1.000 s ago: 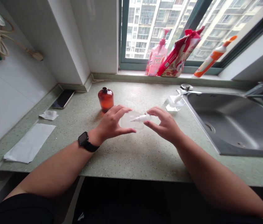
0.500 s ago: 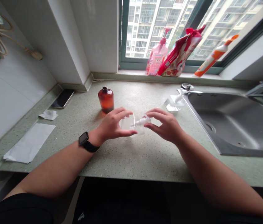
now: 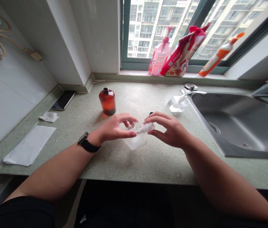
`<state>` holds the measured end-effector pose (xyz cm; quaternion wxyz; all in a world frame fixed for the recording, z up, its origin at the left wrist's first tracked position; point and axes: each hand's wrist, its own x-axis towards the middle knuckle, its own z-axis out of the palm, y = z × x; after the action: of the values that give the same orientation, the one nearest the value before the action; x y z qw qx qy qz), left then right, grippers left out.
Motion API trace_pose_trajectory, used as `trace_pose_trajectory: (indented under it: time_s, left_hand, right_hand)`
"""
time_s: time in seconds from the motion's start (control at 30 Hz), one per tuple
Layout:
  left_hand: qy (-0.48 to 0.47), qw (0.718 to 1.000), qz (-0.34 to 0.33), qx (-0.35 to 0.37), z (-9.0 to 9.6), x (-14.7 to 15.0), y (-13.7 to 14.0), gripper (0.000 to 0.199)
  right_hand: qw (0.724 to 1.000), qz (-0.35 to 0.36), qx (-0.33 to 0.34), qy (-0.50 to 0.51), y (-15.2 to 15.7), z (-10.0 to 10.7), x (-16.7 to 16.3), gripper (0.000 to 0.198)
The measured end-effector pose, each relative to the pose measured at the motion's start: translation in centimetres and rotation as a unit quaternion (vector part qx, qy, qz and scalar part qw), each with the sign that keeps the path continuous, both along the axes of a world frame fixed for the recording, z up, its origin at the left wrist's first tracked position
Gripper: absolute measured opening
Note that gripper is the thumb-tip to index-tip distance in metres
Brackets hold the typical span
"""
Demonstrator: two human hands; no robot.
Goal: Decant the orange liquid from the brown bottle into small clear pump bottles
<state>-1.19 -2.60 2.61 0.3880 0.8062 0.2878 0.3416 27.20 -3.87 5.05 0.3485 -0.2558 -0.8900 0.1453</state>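
Note:
Between my hands is a clear square bottle (image 3: 136, 144), its base close above or on the counter; I cannot tell which. My left hand (image 3: 116, 128), with a black watch at the wrist, curls its thumb and fingers around the bottle's upper left part. In my right hand (image 3: 169, 128), thumb and fingertips pinch a clear whitish pump head (image 3: 146, 128) that tilts toward the bottle. Whether the pump sits in the bottle's neck is unclear. Behind my left hand stands an uncapped amber bottle (image 3: 107, 102). A small black piece (image 3: 151, 113) peeks out behind my right fingers.
Near the steel sink (image 3: 238, 126) stands another clear pump bottle (image 3: 177, 104). A phone (image 3: 64, 99), crumpled tissue (image 3: 49, 117) and folded paper (image 3: 30, 145) lie left. The windowsill holds a pink pump bottle (image 3: 159, 60), a red bag (image 3: 181, 55) and an orange-white bottle (image 3: 216, 60).
The clear bottle's lower end has come down toward me and shows more below my left hand. My left fingers curl more. The black piece has come into sight behind my right hand.

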Motion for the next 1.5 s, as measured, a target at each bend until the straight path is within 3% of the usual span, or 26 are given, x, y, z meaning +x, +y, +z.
trace_pose_trajectory:
  time_s: [0.13, 0.27, 0.33, 0.4, 0.47, 0.63, 0.77, 0.83, 0.9, 1.07, 1.17, 1.27, 1.37, 1.43, 1.5]
  left_hand:
    - [-0.008, 0.994, 0.054, 0.097, -0.2, 0.1, -0.3, 0.057]
    - [-0.018, 0.980, 0.097, 0.173, -0.1, 0.1, -0.3, 0.061]
    - [-0.028, 0.972, 0.118, 0.204, -0.1, 0.1, -0.2, 0.064]
    - [-0.035, 0.964, 0.138, 0.225, -0.1, 0.1, -0.1, 0.067]
    - [-0.035, 0.959, 0.153, 0.235, -0.1, 0.1, -0.1, 0.070]
    - [-0.029, 0.961, 0.133, 0.240, -0.4, 0.4, -0.1, 0.074]
    - [-0.042, 0.961, 0.142, 0.234, -0.6, 0.5, 0.0, 0.073]
    - [-0.050, 0.959, 0.160, 0.230, -0.7, 0.4, 0.1, 0.074]
    - [-0.054, 0.959, 0.163, 0.225, -0.8, 0.4, 0.2, 0.075]
    - [-0.054, 0.968, 0.117, 0.214, -1.0, 0.7, 0.1, 0.072]
    - [-0.064, 0.970, 0.135, 0.194, -1.1, 0.7, 0.1, 0.072]
    - [-0.066, 0.967, 0.170, 0.176, -1.1, 0.4, 0.4, 0.074]
    - [-0.068, 0.970, 0.151, 0.175, -1.1, 0.4, 0.4, 0.073]
    - [-0.068, 0.974, 0.126, 0.176, -1.1, 0.6, 0.3, 0.072]
    - [-0.072, 0.975, 0.120, 0.171, -1.0, 0.8, 0.1, 0.072]
  right_hand:
    - [0.997, -0.052, -0.052, 0.007, 0.4, -0.2, 0.4, 0.035]
    - [0.973, 0.004, -0.223, 0.066, 0.5, 0.0, 0.3, 0.055]
    - [0.949, 0.029, -0.298, 0.102, 0.5, 0.1, 0.3, 0.047]
    - [0.935, 0.013, -0.329, 0.132, 0.6, 0.0, 0.3, 0.034]
    - [0.929, -0.021, -0.338, 0.149, 0.8, -0.1, 0.4, 0.033]
    - [0.919, -0.015, -0.366, 0.147, 0.9, -0.6, 0.0, 0.068]
    - [0.920, 0.017, -0.358, 0.159, 0.9, -0.8, 0.0, 0.049]
    - [0.924, -0.002, -0.343, 0.167, 1.1, -0.9, 0.2, 0.034]
    - [0.929, -0.024, -0.327, 0.171, 1.3, -1.0, 0.4, 0.033]
    - [0.941, 0.020, -0.309, 0.138, 1.2, -1.2, 0.2, 0.067]
    - [0.944, 0.025, -0.299, 0.138, 1.0, -1.0, 0.1, 0.045]
    - [0.946, -0.028, -0.284, 0.153, 1.1, -0.7, 0.3, 0.021]
    - [0.947, -0.036, -0.281, 0.151, 1.3, -0.9, 0.5, 0.039]
    - [0.948, -0.005, -0.287, 0.137, 1.3, -1.2, 0.4, 0.056]
    - [0.947, 0.029, -0.293, 0.128, 1.2, -1.5, 0.2, 0.059]
